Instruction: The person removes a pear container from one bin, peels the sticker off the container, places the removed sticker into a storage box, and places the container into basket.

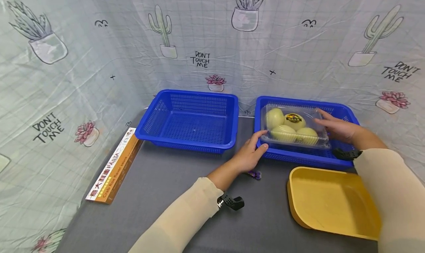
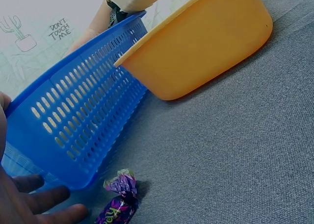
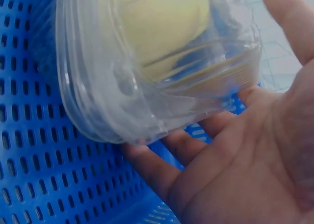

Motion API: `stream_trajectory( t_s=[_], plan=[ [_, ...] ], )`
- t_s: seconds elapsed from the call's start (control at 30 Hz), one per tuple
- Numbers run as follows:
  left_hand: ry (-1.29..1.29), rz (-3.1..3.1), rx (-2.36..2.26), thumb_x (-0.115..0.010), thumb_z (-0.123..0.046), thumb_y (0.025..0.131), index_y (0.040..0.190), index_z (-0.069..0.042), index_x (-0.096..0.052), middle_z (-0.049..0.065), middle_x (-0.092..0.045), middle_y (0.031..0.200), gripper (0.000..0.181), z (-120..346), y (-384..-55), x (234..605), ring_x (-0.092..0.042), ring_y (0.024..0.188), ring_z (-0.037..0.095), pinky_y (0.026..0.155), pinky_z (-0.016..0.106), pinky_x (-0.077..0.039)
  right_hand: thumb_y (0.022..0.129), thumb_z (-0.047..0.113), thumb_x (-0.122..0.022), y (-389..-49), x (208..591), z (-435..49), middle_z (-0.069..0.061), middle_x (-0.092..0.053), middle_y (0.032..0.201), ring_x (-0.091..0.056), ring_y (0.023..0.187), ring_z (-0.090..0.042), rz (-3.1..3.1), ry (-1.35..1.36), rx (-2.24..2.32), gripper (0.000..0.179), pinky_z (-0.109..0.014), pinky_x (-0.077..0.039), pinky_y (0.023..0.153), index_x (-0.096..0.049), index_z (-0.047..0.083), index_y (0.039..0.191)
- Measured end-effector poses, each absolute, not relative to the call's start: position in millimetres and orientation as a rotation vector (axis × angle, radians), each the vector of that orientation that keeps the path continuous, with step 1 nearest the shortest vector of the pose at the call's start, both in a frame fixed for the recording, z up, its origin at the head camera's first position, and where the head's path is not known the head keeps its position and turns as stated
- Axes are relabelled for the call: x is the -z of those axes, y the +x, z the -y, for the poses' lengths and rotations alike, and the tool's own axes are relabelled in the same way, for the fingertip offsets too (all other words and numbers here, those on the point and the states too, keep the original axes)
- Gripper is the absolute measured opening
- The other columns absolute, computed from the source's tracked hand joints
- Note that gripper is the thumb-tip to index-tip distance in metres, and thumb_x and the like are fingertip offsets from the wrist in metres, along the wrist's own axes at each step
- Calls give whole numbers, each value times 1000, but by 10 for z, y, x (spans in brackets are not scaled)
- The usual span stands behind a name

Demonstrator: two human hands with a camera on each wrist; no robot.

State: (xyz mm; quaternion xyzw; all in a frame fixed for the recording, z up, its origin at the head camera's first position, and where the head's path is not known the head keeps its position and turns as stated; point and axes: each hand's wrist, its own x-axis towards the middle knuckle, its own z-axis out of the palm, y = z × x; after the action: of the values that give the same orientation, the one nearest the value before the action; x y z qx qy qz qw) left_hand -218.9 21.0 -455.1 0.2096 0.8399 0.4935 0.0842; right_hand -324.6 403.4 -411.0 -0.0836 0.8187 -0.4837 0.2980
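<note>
Your box (image 1: 312, 114) — clear plastic, with pale fruit (image 1: 283, 133) inside — sits within the right basket (image 1: 302, 157), its left edge close to that side's rim; whether it rests on the basket floor, you cannot tell from here. Your right hand (image 1: 342, 130) has its fingertips against the box's right end, fingers fairly straight rather than wrapped round it. Your left hand (image 1: 245, 157) lies at the basket's near left corner, one finger reaching the box's edge, the lower fingers spread apart outside the basket. As for progress, the box looks placed or nearly so, judging by its position; settling it and letting go would seem left — though one moment can't show whether it is going in or out. Just beyond your left hand lies a sweet (image 1: 255, 175); nearer you is the yellow tub (image 1: 332, 199), and leftward the other basket (image 1: 186, 145) and pasta carton (image 1: 114, 168).
</note>
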Motion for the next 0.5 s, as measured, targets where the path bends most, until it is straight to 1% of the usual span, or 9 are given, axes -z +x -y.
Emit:
stream_trajectory(
  t_s=[0.07,0.17,0.27,0.37,0.5],
  plan=[
    [625,-2510,-1469,-45,-38,114,166,-32,-32,12,-44,165,54,-210,-2190,4547,-40,151,25,121,47,-37,117,35,-39,-3238,4105,-4033,-14,42,167,33,150,-52,-2110,-230,1375,86,-86,5,111,35,28,161],
    [621,-2507,-1473,-45,-39,114,166,-33,-32,14,-45,164,54,-212,-2189,4547,-41,151,26,121,48,-38,117,29,-37,-3231,4104,-4051,-10,45,166,37,149,-48,-2011,-244,1505,83,-87,10,109,32,33,163],
    [611,-2500,-1479,-45,-39,114,166,-33,-32,14,-45,164,54,-214,-2182,4544,-40,151,26,121,49,-37,117,24,-37,-3216,4096,-4066,-6,46,166,37,150,-46,-1915,-247,1624,82,-87,13,107,28,39,165],
    [605,-2492,-1477,-45,-39,114,166,-33,-32,13,-43,165,54,-215,-2179,4539,-39,152,26,121,50,-37,116,17,-37,-3200,4084,-4075,-2,46,166,37,150,-46,-1878,-255,1686,82,-87,15,106,24,41,166],
    [602,-2493,-1480,-44,-40,114,166,-34,-32,12,-44,165,54,-209,-2190,4550,-40,151,27,120,51,-38,115,16,-39,-3197,4071,-4071,2,45,167,36,150,-48,-1916,-263,1697,82,-89,16,104,16,42,169]
  ],
)
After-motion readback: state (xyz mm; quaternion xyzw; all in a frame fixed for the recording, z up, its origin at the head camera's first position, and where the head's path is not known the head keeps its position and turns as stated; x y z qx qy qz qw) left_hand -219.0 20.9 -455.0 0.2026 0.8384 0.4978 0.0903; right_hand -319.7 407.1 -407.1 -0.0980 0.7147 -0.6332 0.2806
